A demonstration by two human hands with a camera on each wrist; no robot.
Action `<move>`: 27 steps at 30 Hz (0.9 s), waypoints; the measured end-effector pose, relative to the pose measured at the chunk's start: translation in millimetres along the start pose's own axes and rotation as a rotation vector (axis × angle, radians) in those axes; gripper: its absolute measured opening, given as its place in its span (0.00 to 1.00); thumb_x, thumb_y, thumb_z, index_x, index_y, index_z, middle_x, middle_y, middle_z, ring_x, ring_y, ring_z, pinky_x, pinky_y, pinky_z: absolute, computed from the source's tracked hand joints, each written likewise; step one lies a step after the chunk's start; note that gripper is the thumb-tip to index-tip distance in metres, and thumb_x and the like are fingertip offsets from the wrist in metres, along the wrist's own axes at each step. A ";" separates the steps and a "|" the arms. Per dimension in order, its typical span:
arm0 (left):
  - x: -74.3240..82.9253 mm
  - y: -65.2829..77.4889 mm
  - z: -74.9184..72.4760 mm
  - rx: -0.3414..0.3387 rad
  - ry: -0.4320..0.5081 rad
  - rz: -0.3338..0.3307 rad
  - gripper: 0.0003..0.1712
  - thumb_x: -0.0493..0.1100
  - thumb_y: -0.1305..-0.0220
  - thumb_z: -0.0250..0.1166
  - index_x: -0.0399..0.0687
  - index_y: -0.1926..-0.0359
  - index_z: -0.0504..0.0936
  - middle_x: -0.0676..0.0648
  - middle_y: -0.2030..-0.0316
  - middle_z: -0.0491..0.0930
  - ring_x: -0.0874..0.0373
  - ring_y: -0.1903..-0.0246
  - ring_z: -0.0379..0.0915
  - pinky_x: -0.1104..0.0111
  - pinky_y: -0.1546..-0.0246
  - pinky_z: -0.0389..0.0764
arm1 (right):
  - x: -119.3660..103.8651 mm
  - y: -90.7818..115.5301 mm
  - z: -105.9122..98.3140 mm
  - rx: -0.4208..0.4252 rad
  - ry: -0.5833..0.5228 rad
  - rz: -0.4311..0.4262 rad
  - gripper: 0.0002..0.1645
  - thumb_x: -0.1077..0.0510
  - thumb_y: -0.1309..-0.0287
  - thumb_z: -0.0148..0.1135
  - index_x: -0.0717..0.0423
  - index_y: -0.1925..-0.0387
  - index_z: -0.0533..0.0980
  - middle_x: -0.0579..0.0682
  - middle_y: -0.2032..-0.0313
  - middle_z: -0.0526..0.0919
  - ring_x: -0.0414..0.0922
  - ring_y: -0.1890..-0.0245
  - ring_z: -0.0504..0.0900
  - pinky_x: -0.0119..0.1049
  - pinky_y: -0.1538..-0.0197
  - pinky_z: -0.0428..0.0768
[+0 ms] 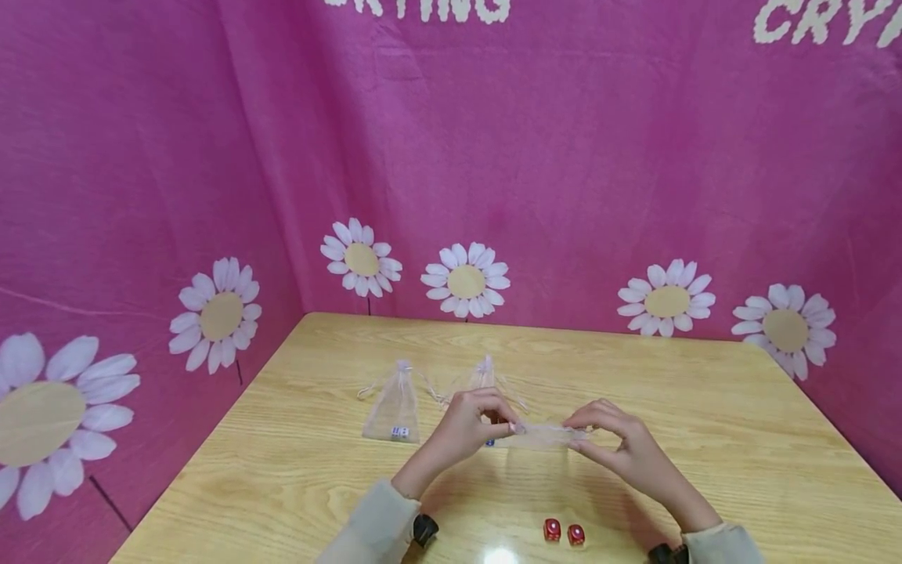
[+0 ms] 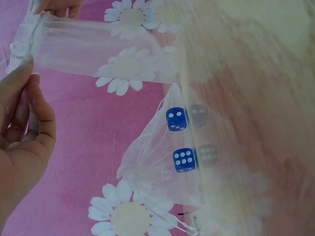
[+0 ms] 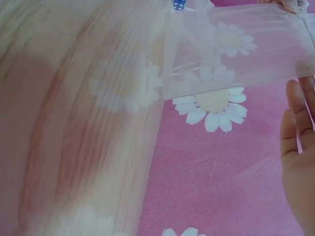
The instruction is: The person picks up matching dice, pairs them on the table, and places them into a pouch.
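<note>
A sheer white drawstring pouch is stretched between both hands above the table. My left hand pinches one corner of its gathered top between thumb and fingertips. The opposite corner is pinched by my right hand. In the left wrist view the pouch hangs flat and see-through, with nothing visible inside. Two red dice lie on the table in front of the hands. Behind the left hand stands another sheer pouch, partly hidden in the head view, holding a blue die and a second blue die.
Left of the hands, a third sheer pouch with pale dice in its bottom stands on the wooden table. Its drawstrings spread out sideways. A pink curtain with printed daisies borders the table's back and sides.
</note>
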State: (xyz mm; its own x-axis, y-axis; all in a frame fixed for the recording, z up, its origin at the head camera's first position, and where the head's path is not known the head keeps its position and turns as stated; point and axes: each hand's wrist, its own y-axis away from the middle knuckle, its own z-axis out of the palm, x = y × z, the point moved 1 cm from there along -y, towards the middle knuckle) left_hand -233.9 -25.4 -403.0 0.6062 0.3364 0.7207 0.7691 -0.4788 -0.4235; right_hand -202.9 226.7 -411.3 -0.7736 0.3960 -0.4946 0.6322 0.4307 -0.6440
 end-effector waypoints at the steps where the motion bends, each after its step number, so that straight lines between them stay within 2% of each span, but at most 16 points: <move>1: -0.3 -0.1 0.5 -0.004 0.008 0.004 0.01 0.38 0.42 0.71 0.45 0.69 0.88 0.49 0.70 0.83 0.73 0.72 0.69 0.76 0.68 0.76 | 0.0 -0.8 -0.8 0.003 0.002 -0.024 0.22 0.73 0.52 0.69 0.47 0.57 0.82 0.43 0.62 0.85 0.33 0.59 0.77 0.25 0.55 0.75; 5: -1.0 0.3 3.4 -0.020 0.033 0.013 0.03 0.38 0.44 0.72 0.45 0.72 0.86 0.49 0.72 0.82 0.73 0.73 0.68 0.77 0.69 0.74 | 0.3 -1.9 -0.2 0.028 -0.010 -0.087 0.23 0.77 0.56 0.69 0.48 0.64 0.84 0.42 0.67 0.85 0.33 0.60 0.77 0.23 0.55 0.75; 10: 0.2 1.3 7.7 -0.057 0.060 0.007 0.05 0.39 0.46 0.73 0.45 0.74 0.85 0.47 0.72 0.81 0.72 0.72 0.66 0.79 0.68 0.72 | -0.9 -1.7 3.8 0.030 -0.033 -0.108 0.23 0.77 0.58 0.70 0.47 0.67 0.84 0.42 0.69 0.85 0.34 0.62 0.77 0.22 0.55 0.75; 13: 0.7 1.4 10.4 -0.076 0.079 -0.015 0.05 0.38 0.46 0.73 0.44 0.74 0.84 0.46 0.72 0.81 0.72 0.73 0.66 0.79 0.69 0.71 | -1.7 0.1 3.8 0.018 -0.041 -0.089 0.21 0.76 0.57 0.71 0.49 0.65 0.84 0.43 0.68 0.85 0.35 0.62 0.78 0.23 0.55 0.76; 15: 0.8 1.5 11.5 -0.077 0.091 -0.027 0.06 0.38 0.46 0.73 0.44 0.74 0.84 0.46 0.72 0.81 0.72 0.73 0.66 0.78 0.69 0.71 | -1.8 3.5 2.1 0.001 -0.044 -0.029 0.20 0.73 0.54 0.70 0.49 0.62 0.83 0.43 0.65 0.85 0.34 0.60 0.79 0.25 0.56 0.76; 21: 1.6 1.2 12.3 -0.059 0.116 -0.026 0.06 0.38 0.45 0.73 0.44 0.74 0.83 0.46 0.72 0.81 0.72 0.73 0.66 0.77 0.69 0.71 | 2.6 23.7 -10.0 -0.028 -0.108 0.226 0.18 0.68 0.47 0.68 0.53 0.53 0.81 0.40 0.56 0.83 0.34 0.56 0.78 0.28 0.56 0.75; 24: 2.2 1.2 12.7 -0.061 0.119 -0.010 0.06 0.38 0.45 0.73 0.44 0.74 0.83 0.46 0.72 0.81 0.73 0.73 0.66 0.77 0.68 0.72 | 4.4 34.1 -18.0 0.002 -0.110 0.269 0.17 0.70 0.47 0.67 0.57 0.54 0.80 0.37 0.55 0.82 0.33 0.56 0.78 0.27 0.57 0.75; 27: 3.2 1.3 12.7 -0.055 0.124 0.003 0.06 0.37 0.45 0.73 0.43 0.74 0.83 0.45 0.72 0.81 0.74 0.73 0.67 0.77 0.68 0.74 | 4.7 39.7 -23.2 0.021 -0.088 0.266 0.16 0.71 0.47 0.66 0.59 0.55 0.80 0.37 0.56 0.83 0.31 0.57 0.78 0.26 0.58 0.75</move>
State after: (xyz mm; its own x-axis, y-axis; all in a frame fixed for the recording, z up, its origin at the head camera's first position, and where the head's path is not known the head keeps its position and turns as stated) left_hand -228.3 -14.7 -408.2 0.5759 0.2336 0.7834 0.7530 -0.5248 -0.3970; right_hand -180.5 264.5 -425.6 -0.5820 0.4203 -0.6962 0.8132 0.3038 -0.4964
